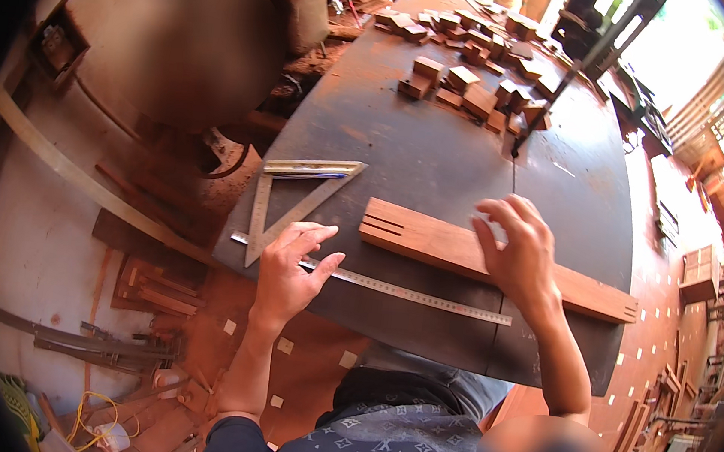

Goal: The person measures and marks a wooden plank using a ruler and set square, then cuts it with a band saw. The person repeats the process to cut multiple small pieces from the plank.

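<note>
On the dark table lies a long reddish-brown wooden beam point(430, 239), slanting down to the right, with narrow slots cut near both ends. My right hand point(516, 255) is over its middle, fingers curved and apart, with nothing visible in them; whether it touches the wood I cannot tell. Along the near side of the beam runs a steel ruler point(424, 299). My left hand point(290, 264) is over the ruler's left part, thumb and fingers spread, holding nothing. Just beyond that hand sits a triangular set square point(324, 190), with a blue pen point(319, 176) lying along its far side.
Many small wood blocks point(479, 100) are scattered over the table's far part. A dark upright bar point(578, 68) rises beside them. Left of the table a blurred round patch point(201, 48) hides part of the view. Wood strips point(163, 286) lie low at the left.
</note>
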### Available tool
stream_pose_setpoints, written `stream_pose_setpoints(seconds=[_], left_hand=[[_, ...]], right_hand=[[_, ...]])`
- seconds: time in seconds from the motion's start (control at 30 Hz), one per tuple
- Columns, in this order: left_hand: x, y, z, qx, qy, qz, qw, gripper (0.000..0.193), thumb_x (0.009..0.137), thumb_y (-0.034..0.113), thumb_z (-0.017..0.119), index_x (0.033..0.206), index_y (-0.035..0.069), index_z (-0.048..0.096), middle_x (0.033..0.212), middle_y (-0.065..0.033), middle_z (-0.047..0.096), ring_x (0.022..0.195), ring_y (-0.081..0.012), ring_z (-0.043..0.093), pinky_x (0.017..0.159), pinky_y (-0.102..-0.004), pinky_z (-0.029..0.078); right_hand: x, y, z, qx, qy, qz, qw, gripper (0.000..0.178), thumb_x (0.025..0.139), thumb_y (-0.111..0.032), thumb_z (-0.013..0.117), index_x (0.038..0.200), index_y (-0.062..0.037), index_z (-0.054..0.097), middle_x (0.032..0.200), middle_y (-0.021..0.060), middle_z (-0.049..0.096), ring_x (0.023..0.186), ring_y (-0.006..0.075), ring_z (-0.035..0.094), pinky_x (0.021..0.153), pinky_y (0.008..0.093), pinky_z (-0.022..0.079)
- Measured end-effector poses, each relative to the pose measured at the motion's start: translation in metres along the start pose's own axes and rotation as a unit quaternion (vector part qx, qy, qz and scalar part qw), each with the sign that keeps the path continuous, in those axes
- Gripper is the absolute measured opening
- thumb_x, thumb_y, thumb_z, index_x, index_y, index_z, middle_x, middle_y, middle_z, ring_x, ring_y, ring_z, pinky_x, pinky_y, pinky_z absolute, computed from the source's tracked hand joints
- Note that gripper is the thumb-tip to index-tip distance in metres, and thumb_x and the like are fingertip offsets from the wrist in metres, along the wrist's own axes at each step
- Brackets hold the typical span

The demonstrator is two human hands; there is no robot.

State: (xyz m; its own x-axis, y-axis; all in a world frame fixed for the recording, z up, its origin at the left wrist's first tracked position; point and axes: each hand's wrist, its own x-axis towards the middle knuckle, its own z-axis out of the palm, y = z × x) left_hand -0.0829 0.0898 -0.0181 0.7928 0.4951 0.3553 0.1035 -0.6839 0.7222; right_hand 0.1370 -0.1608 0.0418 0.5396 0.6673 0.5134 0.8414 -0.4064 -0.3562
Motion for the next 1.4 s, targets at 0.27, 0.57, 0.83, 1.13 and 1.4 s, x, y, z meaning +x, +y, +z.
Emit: stream_pose_setpoints(seconds=[0.27,0.57,0.83,1.13,1.4], left_hand=[[0.025,-0.005,0.034,-0.002,-0.016,0.084,0.996,0.023,0.087,0.001,0.086,0.110,0.001,0.082,0.102,-0.0175,0.081,0.092,-0.0310,0.079,0.078,-0.0364,0.061],[0.057,-0.004,0.069,-0.055,-0.039,0.102,0.993,0.007,0.088,0.000,0.087,0.088,-0.003,0.080,0.082,-0.0161,0.078,0.072,-0.0251,0.076,0.066,-0.0340,0.055],[0.123,0.036,0.176,-0.058,-0.050,0.150,0.986,0.014,0.092,0.014,0.085,0.088,0.003,0.078,0.079,-0.0149,0.074,0.070,-0.0340,0.073,0.064,-0.0417,0.055],[0.175,0.054,0.258,-0.098,-0.040,0.139,0.985,0.013,0.094,0.013,0.082,0.090,0.003,0.075,0.084,-0.0194,0.075,0.075,-0.0393,0.074,0.065,-0.0432,0.055],[0.170,0.042,0.261,-0.157,-0.041,0.120,0.979,0.008,0.096,0.003,0.083,0.098,-0.002,0.076,0.086,-0.0184,0.080,0.074,-0.0200,0.080,0.065,-0.0326,0.058]], right_hand=[[-0.130,0.089,-0.066,-0.144,-0.022,0.135,0.980,0.070,0.077,-0.035,0.097,0.134,-0.0055,0.070,0.131,0.0149,0.069,0.125,0.0375,0.063,0.113,0.0515,0.046],[-0.142,0.156,-0.082,-0.123,-0.034,0.141,0.982,0.076,0.066,-0.030,0.100,0.134,-0.0096,0.072,0.129,0.0102,0.071,0.127,0.0332,0.063,0.123,0.0516,0.042],[-0.117,0.261,-0.121,-0.145,-0.045,0.221,0.963,0.074,0.072,-0.023,0.098,0.140,-0.0097,0.072,0.141,0.0086,0.069,0.137,0.0328,0.059,0.119,0.0451,0.047],[-0.091,0.326,-0.128,-0.187,-0.042,0.277,0.941,0.084,0.075,-0.029,0.098,0.151,-0.0125,0.066,0.158,0.0074,0.060,0.149,0.0326,0.052,0.127,0.0447,0.043],[-0.056,0.297,-0.065,-0.256,0.023,0.152,0.954,0.095,0.063,-0.069,0.096,0.134,-0.0099,0.073,0.134,0.0120,0.071,0.130,0.0338,0.065,0.124,0.0509,0.042]])
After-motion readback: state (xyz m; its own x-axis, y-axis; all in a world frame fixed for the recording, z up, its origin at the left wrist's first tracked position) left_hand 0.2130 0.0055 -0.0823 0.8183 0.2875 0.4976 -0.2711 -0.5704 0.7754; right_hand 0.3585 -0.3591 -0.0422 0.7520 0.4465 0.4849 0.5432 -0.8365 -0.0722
